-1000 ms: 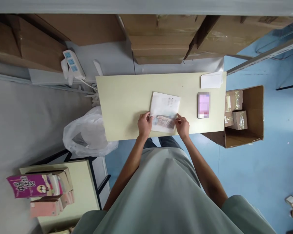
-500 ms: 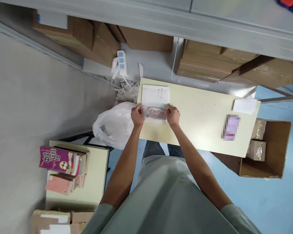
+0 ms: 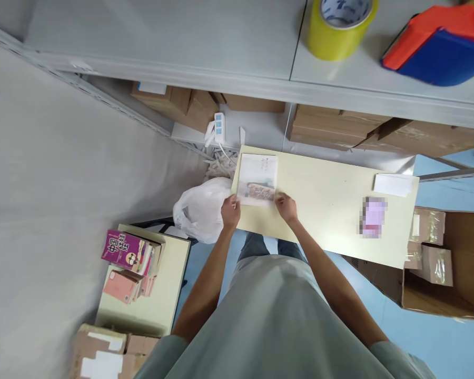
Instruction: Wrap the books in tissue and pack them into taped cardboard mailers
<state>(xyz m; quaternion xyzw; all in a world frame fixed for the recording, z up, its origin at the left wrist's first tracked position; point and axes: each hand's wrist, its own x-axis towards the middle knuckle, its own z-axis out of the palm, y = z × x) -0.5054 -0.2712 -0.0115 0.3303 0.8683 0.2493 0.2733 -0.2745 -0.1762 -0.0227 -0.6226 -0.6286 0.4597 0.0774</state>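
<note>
Head view: booklet (image 3: 257, 176) lies at the left end of the worktable (image 3: 316, 210), cover up, roughly square to the short edge. Left hand (image 3: 230, 212) is at its near-left corner, fingers curled; right hand (image 3: 287, 208) is by the near part of its right edge, fingers bent, tips blurred. Can't tell if either one actually pinches the paper. Hands on opposite sides probably keep it straight and stop it skewing; near-side contact likely suits the reach and leaves the printed cover unobstructed. Pixelated purple item (image 3: 373, 217) and white sheets (image 3: 393, 185) sit at the right end, well apart from the booklet, presumably so they don't crowd the hands. Open carton (image 3: 470, 263) with small taped boxes (image 3: 437, 265) is just beside that end, likely for easy reach. White plastic bag (image 3: 203, 210) is beside the left end.
</note>
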